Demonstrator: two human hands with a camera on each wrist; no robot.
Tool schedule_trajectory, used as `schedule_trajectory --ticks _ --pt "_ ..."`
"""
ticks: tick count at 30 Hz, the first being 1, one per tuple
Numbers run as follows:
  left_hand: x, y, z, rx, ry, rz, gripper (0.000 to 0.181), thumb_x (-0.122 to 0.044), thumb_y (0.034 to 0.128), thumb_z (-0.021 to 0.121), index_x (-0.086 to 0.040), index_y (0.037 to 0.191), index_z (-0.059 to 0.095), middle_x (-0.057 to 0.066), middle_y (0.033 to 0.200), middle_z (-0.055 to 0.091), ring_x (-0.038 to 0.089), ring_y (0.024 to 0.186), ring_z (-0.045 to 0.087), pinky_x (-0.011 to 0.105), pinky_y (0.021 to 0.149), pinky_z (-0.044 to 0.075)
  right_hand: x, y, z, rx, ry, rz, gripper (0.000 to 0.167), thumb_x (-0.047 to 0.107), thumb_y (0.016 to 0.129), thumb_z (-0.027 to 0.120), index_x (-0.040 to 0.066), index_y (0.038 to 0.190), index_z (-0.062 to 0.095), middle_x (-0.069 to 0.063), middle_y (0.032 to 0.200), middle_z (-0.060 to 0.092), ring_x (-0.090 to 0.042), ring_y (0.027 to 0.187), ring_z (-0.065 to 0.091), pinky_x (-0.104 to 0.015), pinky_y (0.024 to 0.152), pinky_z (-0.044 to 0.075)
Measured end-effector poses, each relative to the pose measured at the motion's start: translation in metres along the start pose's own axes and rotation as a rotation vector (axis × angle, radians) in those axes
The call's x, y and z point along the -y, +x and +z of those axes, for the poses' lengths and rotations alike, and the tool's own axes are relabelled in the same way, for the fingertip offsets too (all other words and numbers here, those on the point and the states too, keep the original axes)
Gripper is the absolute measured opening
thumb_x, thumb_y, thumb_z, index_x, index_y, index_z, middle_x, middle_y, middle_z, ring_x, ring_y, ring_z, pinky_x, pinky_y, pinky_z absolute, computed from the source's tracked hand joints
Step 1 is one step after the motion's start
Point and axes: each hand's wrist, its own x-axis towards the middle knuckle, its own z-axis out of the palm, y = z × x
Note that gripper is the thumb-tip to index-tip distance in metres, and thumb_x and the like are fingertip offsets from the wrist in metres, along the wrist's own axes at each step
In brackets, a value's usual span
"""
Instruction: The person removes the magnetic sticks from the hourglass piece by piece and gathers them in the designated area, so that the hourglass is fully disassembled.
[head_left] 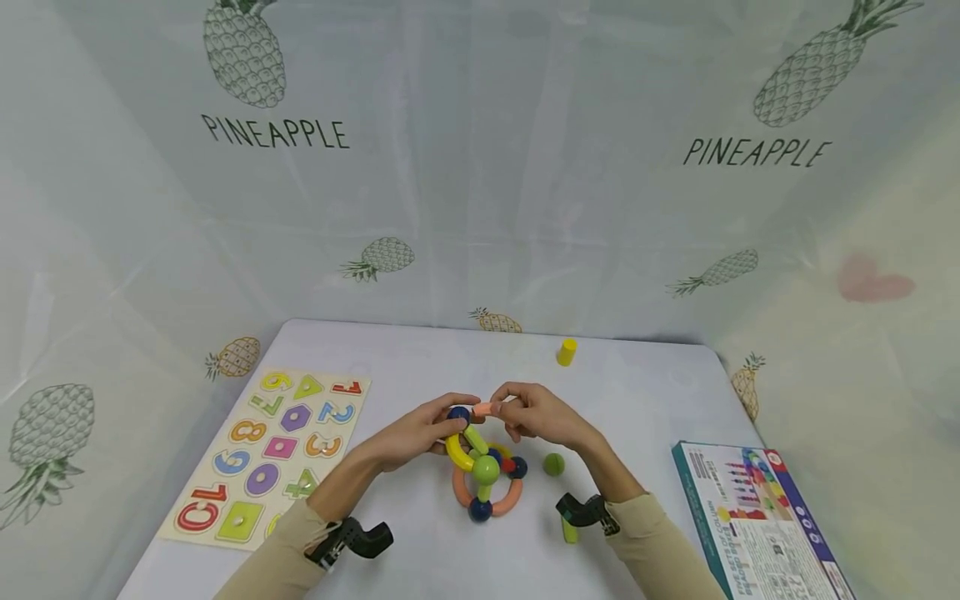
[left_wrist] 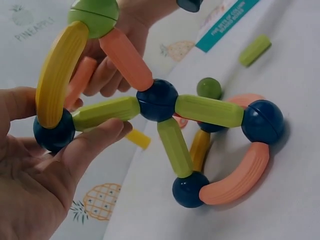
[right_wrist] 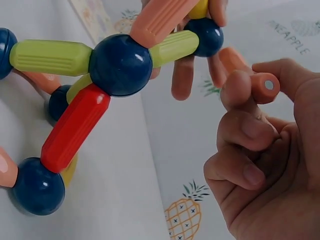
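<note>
Head view: over the middle of the white desk [head_left: 435,562], gripping the far left part of a ball-and-rod frame [head_left: 486,470] in the left hand [head_left: 414,435], at a dark blue ball [head_left: 458,413]. Pinching an orange piece [head_left: 482,409] in the right hand [head_left: 545,414], close by. To the right, a loose green ball [head_left: 554,464] and, nearer, a green stick [head_left: 570,532]; far, a yellow cylinder [head_left: 567,352]; left, a number board [head_left: 255,447]; right, a box [head_left: 772,517].

Left wrist view: gripping around that blue ball and its lime rod [left_wrist: 106,113].

Right wrist view: orange piece beside the blue ball, possibly touching; hard to tell.
</note>
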Motion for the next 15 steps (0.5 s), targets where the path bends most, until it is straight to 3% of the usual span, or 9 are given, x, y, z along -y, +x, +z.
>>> schedule_trajectory --ticks 4,6,11,15 --pt "0.001 0.001 0.001 0.007 -0.026 0.006 0.047 -0.031 0.1067 0.052 -0.022 0.152 0.041 0.012 0.147 0.055 0.045 0.118 0.059 0.036 0.089 0.057 -0.004 -0.002 -0.003 -0.027 0.001 -0.011 0.033 0.042 0.105 0.052 0.016 0.12 0.064 -0.009 0.07 0.067 -0.026 0.052 0.042 -0.024 0.048 0.035" --pt "0.002 0.002 0.001 0.007 -0.031 0.008 0.047 -0.031 0.1069 0.051 -0.022 0.152 0.041 0.012 0.148 0.054 0.046 0.119 0.058 0.037 0.089 0.058 -0.007 -0.003 -0.006 -0.053 -0.01 -0.012 0.034 0.042 0.106 0.05 0.016 0.12 0.065 -0.012 0.077 0.07 -0.028 0.058 0.049 -0.025 0.053 0.041" --pt "0.002 0.002 0.001 0.0 -0.024 0.004 0.047 -0.033 0.106 0.053 -0.024 0.151 0.042 0.009 0.147 0.055 0.044 0.12 0.058 0.036 0.089 0.058 -0.016 -0.01 -0.016 -0.151 -0.056 0.03 0.034 0.045 0.105 0.049 0.019 0.118 0.067 -0.012 0.094 0.068 -0.03 0.078 0.057 -0.032 0.065 0.049" --pt "0.001 0.002 0.0 -0.005 -0.01 -0.001 0.047 -0.034 0.1055 0.054 -0.026 0.151 0.042 0.007 0.146 0.056 0.038 0.118 0.061 0.035 0.089 0.058 -0.026 -0.017 -0.024 -0.277 -0.085 0.1 0.038 0.05 0.102 0.054 0.019 0.121 0.068 -0.011 0.094 0.062 -0.032 0.079 0.057 -0.033 0.066 0.046"
